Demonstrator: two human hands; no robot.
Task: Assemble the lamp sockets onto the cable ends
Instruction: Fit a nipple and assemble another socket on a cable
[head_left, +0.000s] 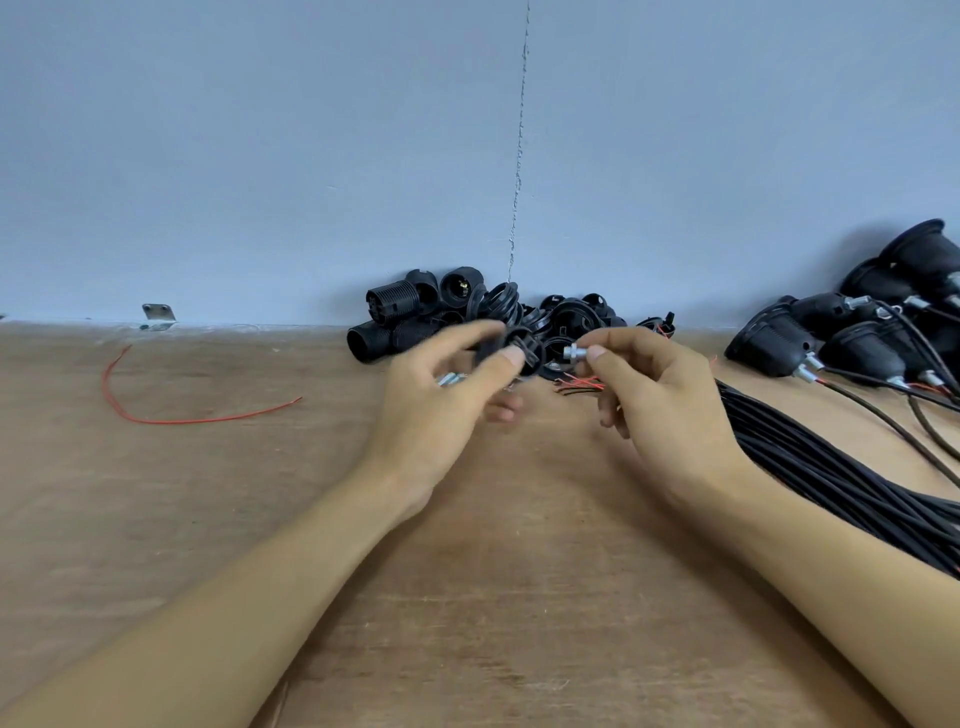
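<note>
Hands working before the socket pile (467, 306)
The left hand (447, 387) is gripping a black socket piece (522, 349); the right hand (657, 397) is pinching a metal fitting (573, 352), both just before that pile.

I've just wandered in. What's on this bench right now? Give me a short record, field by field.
Left hand: holds a black socket part
Right hand: pinches a small silver fitting
Parts pile: black socket parts against the wall
Cables: black bundle lying at the right on the wooden table
Finished: sockets already on cables, far right
Stray: loose red wire at the left
</note>
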